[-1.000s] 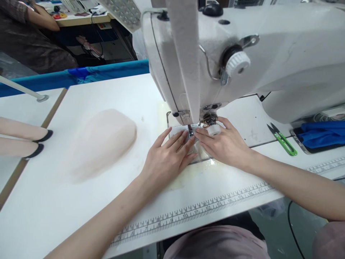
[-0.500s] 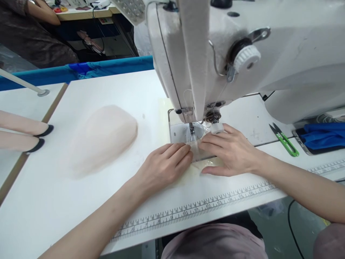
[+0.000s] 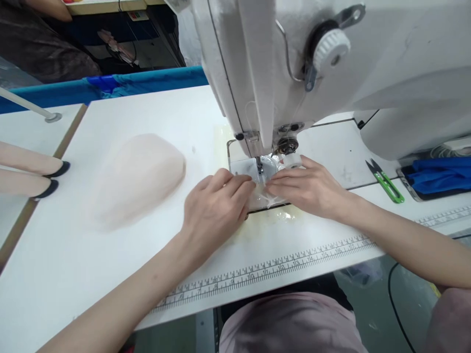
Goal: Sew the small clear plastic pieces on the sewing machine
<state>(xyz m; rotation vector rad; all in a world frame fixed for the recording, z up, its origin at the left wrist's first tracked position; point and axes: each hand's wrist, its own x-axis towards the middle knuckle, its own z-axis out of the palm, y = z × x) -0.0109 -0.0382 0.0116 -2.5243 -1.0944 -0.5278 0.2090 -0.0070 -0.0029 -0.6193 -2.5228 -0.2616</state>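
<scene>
A white sewing machine point(image 3: 331, 73) stands over a white table point(image 3: 110, 255). Its needle and presser foot point(image 3: 259, 165) sit above the metal needle plate point(image 3: 243, 169). My left hand point(image 3: 215, 208) is curled, its fingertips pinching a small clear, sheer piece of material point(image 3: 265, 198) just in front of the needle. My right hand point(image 3: 307, 189) meets it from the right, fingers together on the same piece. The piece is thin and partly hidden by my fingers.
A pale pink pile of sheer fabric point(image 3: 138, 176) lies left of the machine. Green thread snips point(image 3: 386, 182) and blue cloth point(image 3: 441, 179) lie at the right. A printed ruler point(image 3: 279, 267) runs along the table's front edge. Two skin-coloured, dark-tipped pieces point(image 3: 33, 176) lie at far left.
Both hands drew back from under the presser foot, then closed together. My left hand went from flat to curled, pinching the clear piece with my right hand.
</scene>
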